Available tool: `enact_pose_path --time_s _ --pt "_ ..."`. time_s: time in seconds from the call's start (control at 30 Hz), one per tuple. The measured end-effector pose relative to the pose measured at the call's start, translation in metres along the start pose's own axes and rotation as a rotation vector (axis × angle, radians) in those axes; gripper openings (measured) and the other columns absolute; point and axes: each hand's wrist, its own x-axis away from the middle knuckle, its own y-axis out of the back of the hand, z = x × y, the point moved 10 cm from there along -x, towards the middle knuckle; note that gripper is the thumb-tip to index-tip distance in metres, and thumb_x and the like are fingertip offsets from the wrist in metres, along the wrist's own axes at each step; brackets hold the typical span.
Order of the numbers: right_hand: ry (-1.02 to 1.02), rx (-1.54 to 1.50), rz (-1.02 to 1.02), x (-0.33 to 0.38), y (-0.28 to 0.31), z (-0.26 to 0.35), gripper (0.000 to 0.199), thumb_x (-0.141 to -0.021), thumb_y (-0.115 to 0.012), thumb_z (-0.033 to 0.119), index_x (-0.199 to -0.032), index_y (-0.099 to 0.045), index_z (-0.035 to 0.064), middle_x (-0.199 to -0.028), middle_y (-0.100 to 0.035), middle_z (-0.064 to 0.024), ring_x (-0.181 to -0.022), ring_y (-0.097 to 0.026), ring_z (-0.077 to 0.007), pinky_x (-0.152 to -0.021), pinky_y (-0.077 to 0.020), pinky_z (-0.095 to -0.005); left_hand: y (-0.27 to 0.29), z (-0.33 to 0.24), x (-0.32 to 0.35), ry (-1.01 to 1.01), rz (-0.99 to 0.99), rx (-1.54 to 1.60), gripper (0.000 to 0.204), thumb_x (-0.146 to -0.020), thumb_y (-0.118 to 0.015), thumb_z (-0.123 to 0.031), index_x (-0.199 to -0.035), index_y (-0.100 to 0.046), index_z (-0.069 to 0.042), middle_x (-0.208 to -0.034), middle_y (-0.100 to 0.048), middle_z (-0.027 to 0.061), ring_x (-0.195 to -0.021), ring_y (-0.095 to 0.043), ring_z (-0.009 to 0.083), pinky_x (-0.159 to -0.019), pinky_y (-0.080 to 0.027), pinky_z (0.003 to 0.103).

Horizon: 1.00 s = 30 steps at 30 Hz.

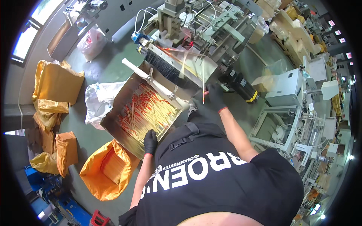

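Thin stick, pale with a red lower end, hangs near upright in front of the machine, just past the far right corner of the metal tray. Right hand, in a black glove, has its grip pinched on the stick near the lower, red-tipped part.

Metal tray, open-topped and tilted, sits below the machine's outlet; it holds a loose heap of like sticks, pale yellow with red ends, lying mostly along one direction. Left hand, also black-gloved, rests on the tray's near rim, fingers curled over the edge and closed on it.

A white tube with clamps runs across the tray's far edge. Behind it a black brush strip and the machine, grey-green metal with white hoses.

Left of the tray: a white plastic bag. Near the person's left elbow, on the green floor, an orange bag open, with a bundle of sticks inside. More orange bags piled further left. Grey control cabinet to the right.
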Motion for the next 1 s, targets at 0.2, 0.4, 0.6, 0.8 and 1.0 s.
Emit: enact_pose_path --time_s 0.2,0.4,0.6,0.8,1.0 --pt "-0.314 -0.170 0.277 -0.032 -0.045 -0.027 0.033 -0.085 -0.054 0.033 -0.093 -0.060 0.0022 -0.075 -0.062 -0.0132 -0.055 -0.061 -0.0223 -0.055 -0.0458 -0.0315 -0.019 0.034 -0.005 0.137 0.075 0.256 0.024 -0.087 -0.053 -0.021 -0.096 -0.062 -0.001 -0.085 -0.066 0.0136 -0.080 -0.064 0.0192 -0.072 -0.048 0.028" --pt "0.048 0.280 0.178 -0.039 -0.046 -0.008 0.037 -0.083 -0.046 0.035 -0.076 -0.064 0.0037 -0.076 -0.060 -0.0213 -0.073 -0.059 -0.0376 -0.065 -0.0449 -0.0452 -0.022 0.066 -0.003 0.204 0.042 0.288 0.023 -0.086 -0.054 -0.020 -0.096 -0.062 -0.001 -0.079 -0.065 0.0109 -0.071 -0.061 0.0152 -0.068 -0.047 0.027" --pt "-0.103 -0.349 -0.119 -0.027 0.027 -0.006 0.027 -0.085 -0.050 0.027 -0.082 -0.064 0.0039 -0.060 -0.057 -0.0136 -0.055 -0.057 -0.0216 -0.050 -0.0423 -0.0341 -0.020 0.080 0.007 0.361 0.042 0.458 0.019 -0.086 -0.055 -0.018 -0.095 -0.063 -0.003 -0.076 -0.064 0.0076 -0.069 -0.058 0.0106 -0.064 -0.046 0.025" --pt "0.083 0.293 0.022 -0.026 0.046 0.028 0.036 -0.086 -0.048 0.015 -0.122 -0.047 0.0125 -0.061 -0.057 -0.0150 -0.052 -0.057 -0.0278 -0.049 -0.0438 -0.0407 -0.020 0.084 0.017 0.252 0.059 0.433 0.017 -0.086 -0.056 -0.015 -0.093 -0.061 -0.001 -0.073 -0.061 0.0038 -0.067 -0.054 0.0092 -0.064 -0.045 0.024" --pt "0.224 0.652 0.216 -0.050 0.023 0.033 0.042 -0.083 -0.047 0.013 -0.125 -0.045 0.0115 -0.066 -0.058 -0.0185 -0.060 -0.058 -0.0361 -0.054 -0.0445 -0.0456 -0.024 0.095 0.023 0.230 0.024 0.500 0.014 -0.086 -0.056 -0.014 -0.090 -0.060 -0.001 -0.071 -0.059 0.0041 -0.065 -0.051 0.0080 -0.063 -0.043 0.023"
